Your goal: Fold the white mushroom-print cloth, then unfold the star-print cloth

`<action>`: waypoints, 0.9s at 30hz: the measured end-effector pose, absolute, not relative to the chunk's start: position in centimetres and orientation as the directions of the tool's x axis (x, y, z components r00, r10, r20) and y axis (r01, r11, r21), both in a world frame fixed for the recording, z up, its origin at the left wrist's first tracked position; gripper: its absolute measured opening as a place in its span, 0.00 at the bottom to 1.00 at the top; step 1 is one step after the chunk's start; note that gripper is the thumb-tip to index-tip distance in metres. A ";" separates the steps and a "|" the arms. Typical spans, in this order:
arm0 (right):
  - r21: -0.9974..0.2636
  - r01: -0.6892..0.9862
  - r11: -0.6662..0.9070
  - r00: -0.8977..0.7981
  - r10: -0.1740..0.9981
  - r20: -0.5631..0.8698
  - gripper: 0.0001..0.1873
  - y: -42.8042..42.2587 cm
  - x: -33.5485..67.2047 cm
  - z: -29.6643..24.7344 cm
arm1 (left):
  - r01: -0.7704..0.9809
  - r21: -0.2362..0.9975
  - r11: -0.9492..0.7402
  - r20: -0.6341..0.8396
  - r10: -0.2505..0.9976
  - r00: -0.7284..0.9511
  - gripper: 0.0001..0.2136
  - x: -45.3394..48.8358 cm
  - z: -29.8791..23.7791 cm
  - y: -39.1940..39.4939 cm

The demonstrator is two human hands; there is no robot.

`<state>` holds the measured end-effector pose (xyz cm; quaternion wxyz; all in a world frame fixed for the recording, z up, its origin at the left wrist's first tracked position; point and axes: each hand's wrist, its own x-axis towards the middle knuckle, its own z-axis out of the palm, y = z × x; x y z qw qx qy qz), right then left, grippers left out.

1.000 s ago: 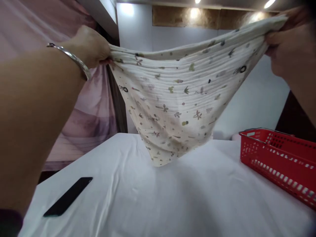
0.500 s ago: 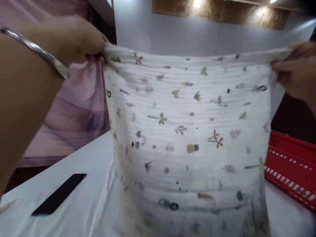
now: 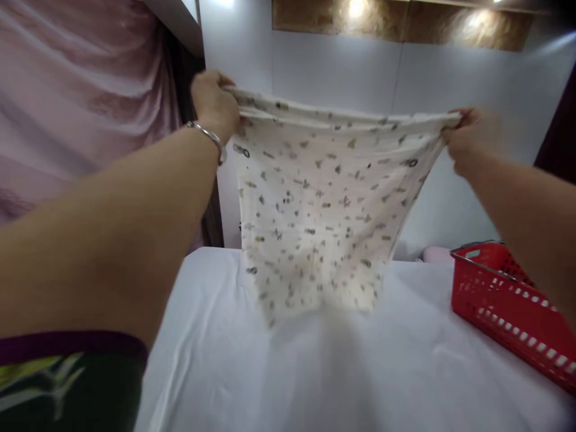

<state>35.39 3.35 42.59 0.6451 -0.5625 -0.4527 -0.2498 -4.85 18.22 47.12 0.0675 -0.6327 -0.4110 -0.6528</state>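
A white muslin cloth printed with small plants and other little motifs hangs spread between my hands. Its top edge is stretched nearly level, and its lower end hangs over the white-covered table. My left hand, with a silver bangle at the wrist, is closed on the upper left corner. At the upper right corner, my right hand grips the cloth too, slightly smeared by motion. Both arms reach far forward. Whether the bottom edge touches the table I cannot tell.
On the table's right side stands a red plastic basket with a handle, partly behind my right forearm. A pink curtain hangs at the left. Behind the table rises a pale panelled wall. Something pink shows past the far table edge.
Both hands have moved forward, away from me, carrying the cloth. Its whole length now shows, swung out over the table. The black phone at the left is no longer visible.
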 end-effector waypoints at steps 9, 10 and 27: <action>-0.607 0.679 0.414 0.423 0.455 0.784 0.20 -4.4 35.4 30.6 | 0.426 0.519 -0.741 0.794 0.603 0.082 0.16 -9.9 33.8 12.1; -0.671 0.643 0.368 0.434 0.547 0.716 0.19 -5.1 35.3 27.0 | 0.463 0.573 -0.677 0.719 0.686 0.114 0.15 -10.5 30.3 11.2; -0.692 0.718 0.076 0.270 0.886 0.377 0.13 -17.7 29.2 -0.9 | 0.607 0.778 -0.161 0.167 0.985 0.046 0.14 -17.0 4.4 0.5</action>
